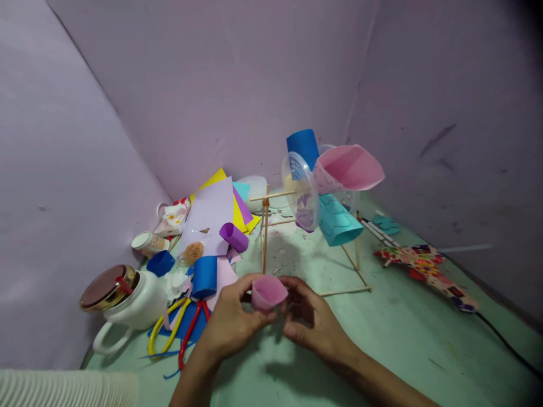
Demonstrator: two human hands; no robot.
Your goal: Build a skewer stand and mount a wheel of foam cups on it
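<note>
A small pink paper tube point(268, 293), its mouth pinched to a point on the right, is held up over the table. My left hand point(237, 316) grips it from the left, thumb in front and fingers behind. At the tube's right side, my right hand point(316, 322) has curled fingers on its edge; the thumb sits lower, apart from the paper. Just beyond stands a wheel of clear plastic lids point(301, 189) on a frame of wooden sticks point(266, 237). Between the lids are a large pink paper cup point(352, 167), a blue tube point(303, 148) and a turquoise tube point(339, 220).
Leftward lie a blue paper tube point(204, 277), a purple tube point(234, 237), rubber bands point(193, 253), scissors with yellow handles point(169, 328), and a white mug point(142, 302). To the right, a patterned glue gun point(428, 271) trails a black cord point(507, 345). Pens point(379, 232) lie behind it.
</note>
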